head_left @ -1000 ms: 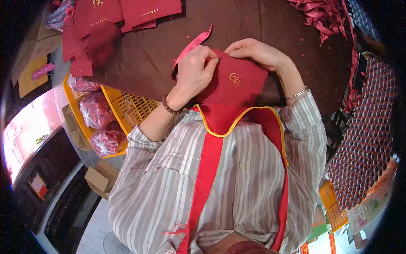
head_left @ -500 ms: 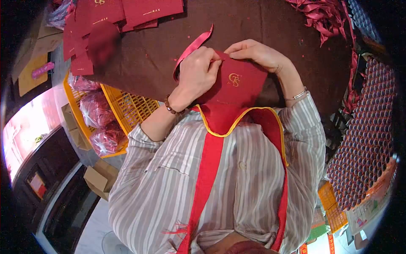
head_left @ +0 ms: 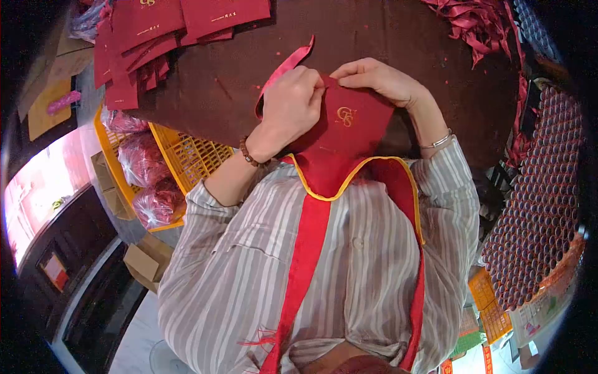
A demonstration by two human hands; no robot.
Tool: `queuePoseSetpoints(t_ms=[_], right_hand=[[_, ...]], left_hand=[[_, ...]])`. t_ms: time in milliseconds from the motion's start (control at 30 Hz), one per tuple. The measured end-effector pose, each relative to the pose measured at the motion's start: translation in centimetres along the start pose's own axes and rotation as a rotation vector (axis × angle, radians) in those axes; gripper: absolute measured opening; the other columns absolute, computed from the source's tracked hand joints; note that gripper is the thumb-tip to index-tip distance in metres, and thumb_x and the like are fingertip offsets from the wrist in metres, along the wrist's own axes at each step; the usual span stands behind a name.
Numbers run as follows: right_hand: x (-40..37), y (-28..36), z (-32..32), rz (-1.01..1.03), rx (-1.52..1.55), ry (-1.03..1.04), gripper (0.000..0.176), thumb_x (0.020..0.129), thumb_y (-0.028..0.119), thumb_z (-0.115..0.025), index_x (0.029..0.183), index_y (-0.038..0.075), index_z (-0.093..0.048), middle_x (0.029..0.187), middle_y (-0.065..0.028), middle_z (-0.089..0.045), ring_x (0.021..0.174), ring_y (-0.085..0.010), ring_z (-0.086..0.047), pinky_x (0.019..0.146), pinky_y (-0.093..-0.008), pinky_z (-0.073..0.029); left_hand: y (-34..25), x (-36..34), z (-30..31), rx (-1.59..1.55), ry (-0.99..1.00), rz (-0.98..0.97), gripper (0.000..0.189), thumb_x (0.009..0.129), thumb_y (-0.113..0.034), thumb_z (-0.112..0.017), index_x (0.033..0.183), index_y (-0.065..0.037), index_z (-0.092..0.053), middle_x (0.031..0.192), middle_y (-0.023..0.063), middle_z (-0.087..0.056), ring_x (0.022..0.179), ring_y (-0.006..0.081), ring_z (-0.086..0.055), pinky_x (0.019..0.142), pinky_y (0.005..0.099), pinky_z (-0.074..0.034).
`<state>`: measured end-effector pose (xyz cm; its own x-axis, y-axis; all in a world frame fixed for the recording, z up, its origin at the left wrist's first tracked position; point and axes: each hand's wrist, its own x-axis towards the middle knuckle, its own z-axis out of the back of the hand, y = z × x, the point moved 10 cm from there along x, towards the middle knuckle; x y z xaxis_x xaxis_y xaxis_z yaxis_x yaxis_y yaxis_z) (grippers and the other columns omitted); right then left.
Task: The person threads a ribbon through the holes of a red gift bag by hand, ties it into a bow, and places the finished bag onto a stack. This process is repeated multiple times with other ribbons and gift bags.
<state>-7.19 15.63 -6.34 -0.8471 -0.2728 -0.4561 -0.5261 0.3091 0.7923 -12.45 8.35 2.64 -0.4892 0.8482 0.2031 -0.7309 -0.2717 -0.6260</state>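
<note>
A dark red paper bag with gold letters lies flat before my chest, its upper edge between my two hands. My left hand, with a beaded bracelet, is closed in a pinch at the bag's upper left edge. A shiny pink-red ribbon runs out from behind that hand, its loose end pointing up; what the fingertips grip is partly hidden. My right hand, wearing a silver bangle, holds the upper edge with thumb and bent fingers. A red apron with yellow trim covers the bag's lower side.
More dark red bags are stacked at the table's upper left. Pink-red ribbons lie heaped at the upper right of the brown-covered table. Yellow crates with plastic-wrapped bundles stand left; many small round-topped items fill the right.
My left hand has shifted slightly away from the bag's edge, its fist more curled. My right hand stays put. A blurred dark shape over the left stack is gone.
</note>
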Motion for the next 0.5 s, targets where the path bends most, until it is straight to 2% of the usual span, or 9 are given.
queuePoseSetpoints(t_ms=[67,300,433,500], right_hand=[[0.0,0.1,0.1,0.015,-0.045,-0.015,0.027,0.088,0.013,-0.052,0.109,-0.004,-0.058,0.100,-0.0055,-0.063,0.088,-0.0101,-0.060,0.080,-0.0232,-0.047],[-0.7,0.2,0.0,0.009,0.119,0.000,0.028,0.088,0.010,-0.052,0.111,-0.004,-0.057,0.101,-0.0062,-0.063,0.090,-0.0109,-0.060,0.082,-0.0235,-0.047],[-0.9,0.0,0.5,0.014,0.080,-0.045,0.029,0.087,0.009,-0.052,0.112,-0.004,-0.056,0.101,-0.0065,-0.063,0.089,-0.0109,-0.060,0.081,-0.0237,-0.048],[-1.0,-0.1,0.6,0.017,0.063,-0.048,0.029,0.087,0.010,-0.053,0.111,-0.004,-0.056,0.101,-0.0065,-0.064,0.088,-0.0108,-0.060,0.080,-0.0236,-0.048]], left_hand=[[-0.6,0.0,-0.2,0.070,0.018,-0.069,0.007,0.070,-0.005,-0.061,0.072,-0.003,-0.054,0.071,0.0126,-0.055,0.068,0.0314,-0.056,0.058,0.0399,-0.044],[-1.8,0.3,0.0,0.124,0.030,-0.137,0.006,0.073,-0.004,-0.059,0.077,-0.004,-0.055,0.072,0.0132,-0.055,0.068,0.0315,-0.057,0.058,0.0404,-0.044],[0.0,0.3,-0.2,-0.027,0.070,-0.017,0.010,0.076,-0.007,-0.062,0.083,-0.002,-0.057,0.077,0.0142,-0.061,0.072,0.0294,-0.061,0.060,0.0371,-0.047],[2.2,0.1,-0.4,-0.219,0.110,0.188,0.011,0.076,-0.008,-0.064,0.082,0.000,-0.058,0.074,0.0143,-0.062,0.070,0.0263,-0.062,0.061,0.0335,-0.048]])
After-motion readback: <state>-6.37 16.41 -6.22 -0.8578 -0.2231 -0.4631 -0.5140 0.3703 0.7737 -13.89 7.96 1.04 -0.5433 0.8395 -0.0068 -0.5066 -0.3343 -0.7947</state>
